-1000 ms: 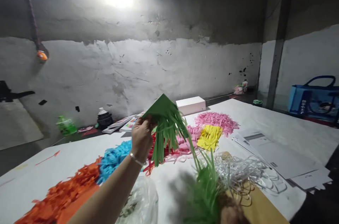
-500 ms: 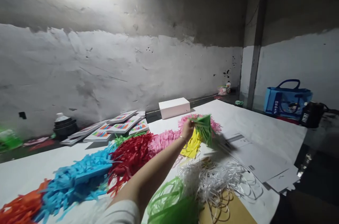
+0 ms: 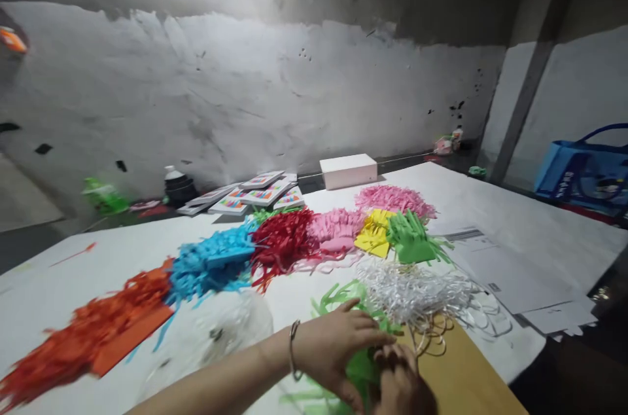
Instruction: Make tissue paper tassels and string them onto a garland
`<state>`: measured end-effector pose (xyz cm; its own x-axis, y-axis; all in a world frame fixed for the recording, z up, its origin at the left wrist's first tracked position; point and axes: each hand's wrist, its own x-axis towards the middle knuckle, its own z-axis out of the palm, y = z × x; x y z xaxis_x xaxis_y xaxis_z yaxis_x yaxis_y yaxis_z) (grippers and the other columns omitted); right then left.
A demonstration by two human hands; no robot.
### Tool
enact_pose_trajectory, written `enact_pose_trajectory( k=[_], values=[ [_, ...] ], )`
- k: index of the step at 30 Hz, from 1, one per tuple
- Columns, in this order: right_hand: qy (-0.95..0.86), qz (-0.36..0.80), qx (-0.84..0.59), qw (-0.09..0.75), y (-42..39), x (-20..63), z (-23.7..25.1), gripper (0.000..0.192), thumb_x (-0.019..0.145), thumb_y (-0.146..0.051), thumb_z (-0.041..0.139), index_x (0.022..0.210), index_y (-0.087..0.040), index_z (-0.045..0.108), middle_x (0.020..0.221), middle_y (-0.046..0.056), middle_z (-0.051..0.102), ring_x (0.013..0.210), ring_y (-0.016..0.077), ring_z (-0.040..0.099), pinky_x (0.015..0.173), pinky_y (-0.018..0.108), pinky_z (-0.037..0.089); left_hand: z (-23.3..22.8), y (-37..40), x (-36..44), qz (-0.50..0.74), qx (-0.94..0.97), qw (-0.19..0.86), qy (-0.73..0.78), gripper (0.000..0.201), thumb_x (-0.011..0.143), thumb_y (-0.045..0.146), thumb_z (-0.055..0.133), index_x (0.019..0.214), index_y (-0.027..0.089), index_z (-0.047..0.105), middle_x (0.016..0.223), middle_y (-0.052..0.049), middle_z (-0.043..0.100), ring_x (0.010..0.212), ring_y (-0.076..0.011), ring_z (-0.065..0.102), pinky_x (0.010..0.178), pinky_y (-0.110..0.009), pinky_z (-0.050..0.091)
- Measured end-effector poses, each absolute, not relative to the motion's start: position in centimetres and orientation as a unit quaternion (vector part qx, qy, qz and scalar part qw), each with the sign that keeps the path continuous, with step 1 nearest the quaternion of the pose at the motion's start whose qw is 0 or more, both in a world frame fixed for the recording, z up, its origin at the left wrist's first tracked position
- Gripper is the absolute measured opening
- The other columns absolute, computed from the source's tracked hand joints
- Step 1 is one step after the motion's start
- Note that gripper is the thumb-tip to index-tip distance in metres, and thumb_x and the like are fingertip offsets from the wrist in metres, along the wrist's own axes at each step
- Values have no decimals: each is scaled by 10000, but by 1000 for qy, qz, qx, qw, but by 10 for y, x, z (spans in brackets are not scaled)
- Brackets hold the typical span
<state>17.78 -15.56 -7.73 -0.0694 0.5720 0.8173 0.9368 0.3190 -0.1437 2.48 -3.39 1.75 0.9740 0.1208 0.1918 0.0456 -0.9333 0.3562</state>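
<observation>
Light green fringed paper (image 3: pixel 363 369) lies at the front of the table under both my hands. My left hand (image 3: pixel 333 343), a bracelet at its wrist, is closed round it, with the fingers to the right and the thumb below. Close beside it, my right hand (image 3: pixel 400 379) has its fingers curled at the paper's right side; its fingertips are partly hidden. A darker green fringed bundle (image 3: pixel 415 241) lies beyond the hands, next to a yellow one (image 3: pixel 375 232). White stringy strands (image 3: pixel 412 290) and thin cord loops lie just ahead of my right hand.
Pink (image 3: pixel 338 228), dark red (image 3: pixel 284 238), blue (image 3: pixel 210 258) and orange fringed bundles (image 3: pixel 103 317) line the table to the left. Printed packs (image 3: pixel 265 192) and a white box (image 3: pixel 348 171) stand behind. A brown sheet (image 3: pixel 466 369) and white papers (image 3: pixel 520 271) lie right.
My left hand has let go of the darker green bundle, which now lies beside the yellow one, and has come back to the light green paper. My right hand has come into view.
</observation>
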Motion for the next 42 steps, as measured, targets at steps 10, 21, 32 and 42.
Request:
enact_pose_trajectory(
  k=[10, 21, 32, 42],
  values=[
    [-740, -175, -451, 467, -168, 136, -34, 359, 929, 11, 366, 1065, -171, 644, 974, 89, 705, 971, 213, 616, 1001, 468, 384, 45, -137, -108, 261, 905, -89, 324, 389, 893, 102, 526, 1258, 234, 558, 1205, -104, 657, 1178, -282, 535, 1116, -544, 291],
    [-795, -120, -434, 405, -187, 115, -58, 360, 876, 41, 388, 1021, -181, 632, 827, 41, 642, 787, 181, 588, 912, 421, 405, -23, -154, -110, 123, 908, -18, 399, 129, 778, 122, 660, 848, 221, 618, 861, -28, 658, 905, -249, 589, 1078, -576, 292],
    [-804, -78, -480, 342, -188, 125, -108, 465, 748, -3, 461, 1122, -221, 632, 945, 66, 663, 920, 245, 607, 986, 468, 364, -70, -155, -203, 132, 882, -47, 450, 422, 950, 61, 450, 1298, 263, 577, 1313, -52, 661, 1289, -241, 539, 1205, -621, 52],
    [-851, -78, -381, 353, -177, 80, -97, 351, 934, -68, 427, 1177, -171, 659, 1171, 74, 711, 1190, 213, 590, 1147, 438, 330, -33, -187, -160, 219, 887, 1, 407, 591, 883, 325, 634, 1437, 228, 451, 1422, -138, 563, 1353, -334, 460, 1197, -627, 172]
  ],
)
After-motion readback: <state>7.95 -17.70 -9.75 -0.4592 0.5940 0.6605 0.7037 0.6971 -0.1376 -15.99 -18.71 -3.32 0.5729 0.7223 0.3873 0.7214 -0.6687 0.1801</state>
